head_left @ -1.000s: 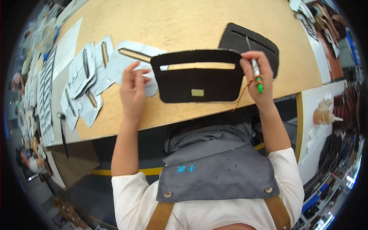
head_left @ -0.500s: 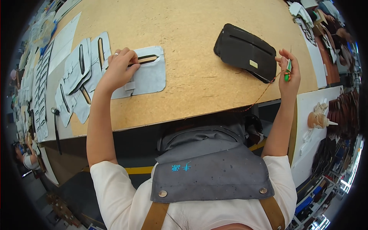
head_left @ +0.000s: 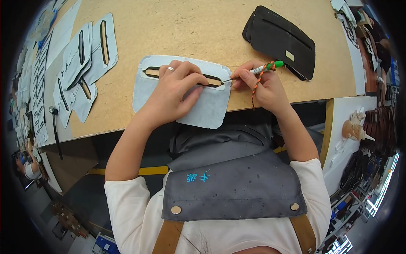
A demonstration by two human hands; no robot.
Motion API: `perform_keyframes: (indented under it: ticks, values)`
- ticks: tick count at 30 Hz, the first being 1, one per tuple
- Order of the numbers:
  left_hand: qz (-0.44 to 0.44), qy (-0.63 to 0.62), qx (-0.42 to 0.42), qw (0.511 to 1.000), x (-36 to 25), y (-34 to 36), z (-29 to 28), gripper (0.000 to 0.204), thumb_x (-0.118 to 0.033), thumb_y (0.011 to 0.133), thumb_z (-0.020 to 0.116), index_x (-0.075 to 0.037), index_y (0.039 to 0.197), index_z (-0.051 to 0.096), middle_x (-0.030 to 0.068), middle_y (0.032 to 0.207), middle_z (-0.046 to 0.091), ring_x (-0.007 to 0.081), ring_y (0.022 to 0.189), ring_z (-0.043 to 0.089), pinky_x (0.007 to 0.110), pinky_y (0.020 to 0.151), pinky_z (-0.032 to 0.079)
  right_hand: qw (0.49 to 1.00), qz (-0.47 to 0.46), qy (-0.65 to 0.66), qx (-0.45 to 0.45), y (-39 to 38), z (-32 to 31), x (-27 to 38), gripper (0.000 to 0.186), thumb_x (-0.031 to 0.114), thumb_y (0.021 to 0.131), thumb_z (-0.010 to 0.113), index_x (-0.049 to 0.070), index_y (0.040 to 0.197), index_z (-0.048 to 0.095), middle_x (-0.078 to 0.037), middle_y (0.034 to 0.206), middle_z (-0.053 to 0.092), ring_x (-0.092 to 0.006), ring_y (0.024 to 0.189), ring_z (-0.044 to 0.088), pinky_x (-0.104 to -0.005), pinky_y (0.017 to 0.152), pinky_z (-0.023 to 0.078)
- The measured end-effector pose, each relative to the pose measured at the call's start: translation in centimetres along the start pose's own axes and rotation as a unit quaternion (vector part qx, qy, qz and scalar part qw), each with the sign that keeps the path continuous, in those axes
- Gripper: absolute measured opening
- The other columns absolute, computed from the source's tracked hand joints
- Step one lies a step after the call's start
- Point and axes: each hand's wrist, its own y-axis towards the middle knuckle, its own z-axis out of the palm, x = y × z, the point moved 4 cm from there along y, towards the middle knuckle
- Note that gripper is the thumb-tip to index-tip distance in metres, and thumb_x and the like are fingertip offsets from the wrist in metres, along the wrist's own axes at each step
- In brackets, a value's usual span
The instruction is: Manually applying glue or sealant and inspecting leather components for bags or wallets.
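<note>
A pale grey panel (head_left: 203,108) with a black-edged slot lies at the near edge of the table, its lower part reaching over the edge. My left hand (head_left: 179,86) is on top of it, fingers bent at the slot and closed on the panel, holding it down. In my right hand (head_left: 262,86) is a slim white pen-like tool (head_left: 259,69) with a green end and an orange-and-black cord wound round it. Its thin dark tip meets the panel at the slot's right end. My left fingers hide the middle of the slot.
A black leather piece (head_left: 281,40) with a small pale label lies at the right on the wooden table (head_left: 177,25). Several slotted grey panels (head_left: 103,44) overlap at the left. Beside them a dark-handled hammer-like tool (head_left: 55,127) hangs over the edge. A bottle with a pointed nozzle (head_left: 355,130) stands at right.
My left hand has drawn the panel away from the pile, rightward and nearer to me. My right hand has moved left and turned the tool, bringing its tip to the slot.
</note>
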Motion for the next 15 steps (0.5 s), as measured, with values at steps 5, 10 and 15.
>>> perform_keyframes:
  ticks: [5,10,15]
  values:
    - [0.114,0.018,0.008,0.993,-0.6,0.4,1.1,0.017,-0.004,0.075,0.061,-0.010,0.091,0.061,0.0002,0.111,0.058,0.0214,0.107,0.049,0.037,0.091,0.029,0.999,0.008,-0.051,0.009,0.2,0.1,-0.3,0.022,0.020,0.093,0.052,0.000,0.086,0.058,-0.005,0.077,0.060,-0.0090,0.071,0.059,-0.0229,0.067,0.048]
    - [0.129,0.000,0.040,0.991,-0.4,0.9,1.5,0.018,-0.003,0.074,0.062,-0.010,0.091,0.062,-0.0019,0.112,0.061,0.0213,0.112,0.050,0.038,0.095,0.030,0.998,0.038,-0.049,0.014,0.8,0.0,-0.3,0.021,0.019,0.093,0.052,0.000,0.084,0.056,-0.005,0.072,0.059,-0.0080,0.066,0.057,-0.0225,0.059,0.047]
    - [0.141,0.010,0.021,0.990,-0.5,0.7,1.7,0.020,-0.002,0.070,0.062,-0.010,0.088,0.062,-0.0029,0.111,0.062,0.0211,0.111,0.051,0.038,0.096,0.031,0.995,0.049,-0.079,0.043,1.2,0.1,0.4,0.020,0.017,0.092,0.053,-0.001,0.082,0.056,-0.004,0.073,0.058,-0.0075,0.063,0.056,-0.0229,0.056,0.046]
